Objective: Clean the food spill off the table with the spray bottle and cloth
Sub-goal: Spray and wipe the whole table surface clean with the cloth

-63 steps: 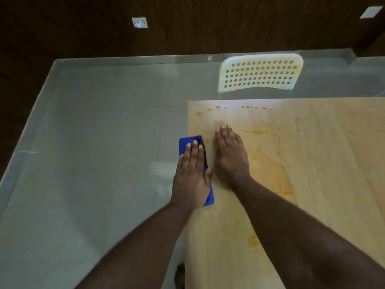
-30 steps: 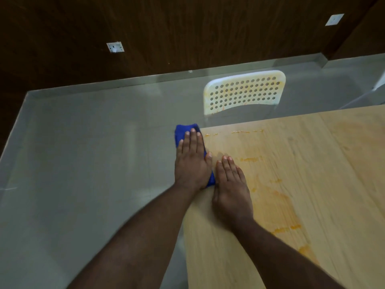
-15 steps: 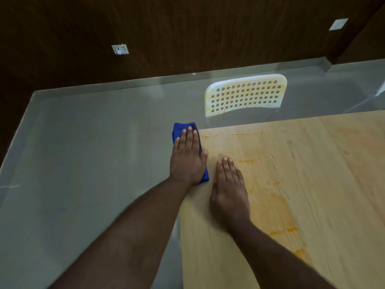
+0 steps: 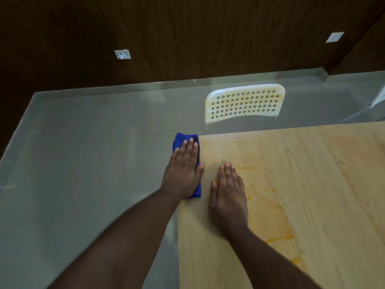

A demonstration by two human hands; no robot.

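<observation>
Wiping underway: left hand flat on cloth at counter edge, right hand flat, empty; orange smears left.

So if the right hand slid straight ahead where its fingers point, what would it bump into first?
Probably the small orange food smear just past and slightly right of the right hand; its fingertips point up the light wooden table toward the far edge, where thin orange streaks lie.

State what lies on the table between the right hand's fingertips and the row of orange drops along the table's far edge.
Head view: mostly bare wood with a faint damp sheen from the right hand to the drops; an orange streak lies just right of the fingertips.
</observation>
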